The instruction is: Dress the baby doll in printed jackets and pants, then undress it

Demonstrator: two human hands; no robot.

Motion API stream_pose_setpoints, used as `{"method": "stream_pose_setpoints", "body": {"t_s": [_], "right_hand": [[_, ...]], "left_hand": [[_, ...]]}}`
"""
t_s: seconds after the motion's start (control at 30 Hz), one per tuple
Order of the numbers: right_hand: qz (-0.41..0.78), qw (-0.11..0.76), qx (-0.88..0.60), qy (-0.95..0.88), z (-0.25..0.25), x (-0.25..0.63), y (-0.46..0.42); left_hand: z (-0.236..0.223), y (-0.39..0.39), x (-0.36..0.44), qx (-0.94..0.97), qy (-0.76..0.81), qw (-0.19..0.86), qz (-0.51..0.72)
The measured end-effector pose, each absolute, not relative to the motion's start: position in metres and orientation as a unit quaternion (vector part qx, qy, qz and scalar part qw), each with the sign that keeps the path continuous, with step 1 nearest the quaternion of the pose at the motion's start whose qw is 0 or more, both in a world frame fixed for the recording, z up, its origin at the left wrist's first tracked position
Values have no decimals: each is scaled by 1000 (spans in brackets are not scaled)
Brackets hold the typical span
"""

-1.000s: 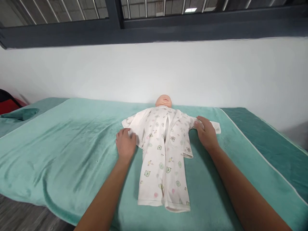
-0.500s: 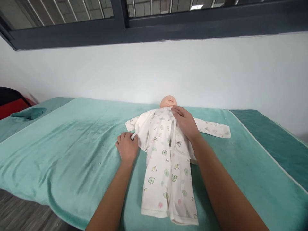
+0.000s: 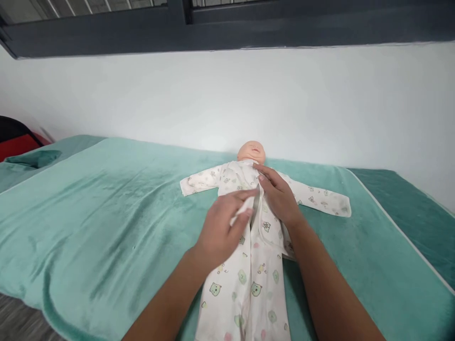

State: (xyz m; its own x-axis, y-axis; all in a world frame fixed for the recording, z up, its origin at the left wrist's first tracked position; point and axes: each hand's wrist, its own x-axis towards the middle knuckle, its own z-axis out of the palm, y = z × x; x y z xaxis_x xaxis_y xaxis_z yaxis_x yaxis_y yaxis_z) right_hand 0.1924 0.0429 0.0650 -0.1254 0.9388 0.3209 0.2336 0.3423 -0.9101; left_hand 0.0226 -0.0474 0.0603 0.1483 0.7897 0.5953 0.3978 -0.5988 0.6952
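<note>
A baby doll (image 3: 251,151) lies on its back, with a wrap-style baby top (image 3: 202,181) and printed baby pants (image 3: 245,284) on its front. My left hand (image 3: 223,227) is over the middle of the body, its thumb and fingers around the white edge of the top's left front panel. Flat on the upper chest rests my right hand (image 3: 279,192), fingers stretched out, touching the top just below the doll's chin. Both sleeves are spread out sideways. A gap between the front edges shows near my hands, which cover part of the chest.
Under the doll is a green plush blanket (image 3: 106,227) with a darker band (image 3: 401,203) at the right. A white wall (image 3: 177,104) rises behind, below a dark window frame (image 3: 249,31). A red and black item (image 3: 17,142) sits at the far left.
My left hand has moved right and carried the top's left panel over the doll's front. The left sleeve now shows fully. My right hand remains on the chest. The view tilts down slightly.
</note>
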Motion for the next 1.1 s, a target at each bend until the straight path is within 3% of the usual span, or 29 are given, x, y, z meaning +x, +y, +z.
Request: {"method": "stream_pose_setpoints", "body": {"t_s": [0.1,0.2,0.33,0.47,0.67,0.77,0.9,1.1], "right_hand": [[364,501,-431,-655,63,192,44],[349,504,-419,-670,60,192,44],[238,484,-441,-717,65,187,42],[84,432,-464,-769,82,171,45],[97,225,-570,-784,107,136,69],[85,183,-600,-774,108,125,75],[82,228,-612,-753,103,128,77],[194,426,-587,-661,105,157,79]], "left_hand": [[57,-53,31,811,400,61,422],[47,-59,28,774,431,-8,464],[40,-63,21,689,464,50,555],[39,-63,21,701,450,116,541],[36,-60,24,680,470,135,546],[34,-59,23,670,478,147,549],[31,-62,21,656,477,175,558],[29,-48,8,601,542,183,559]]}}
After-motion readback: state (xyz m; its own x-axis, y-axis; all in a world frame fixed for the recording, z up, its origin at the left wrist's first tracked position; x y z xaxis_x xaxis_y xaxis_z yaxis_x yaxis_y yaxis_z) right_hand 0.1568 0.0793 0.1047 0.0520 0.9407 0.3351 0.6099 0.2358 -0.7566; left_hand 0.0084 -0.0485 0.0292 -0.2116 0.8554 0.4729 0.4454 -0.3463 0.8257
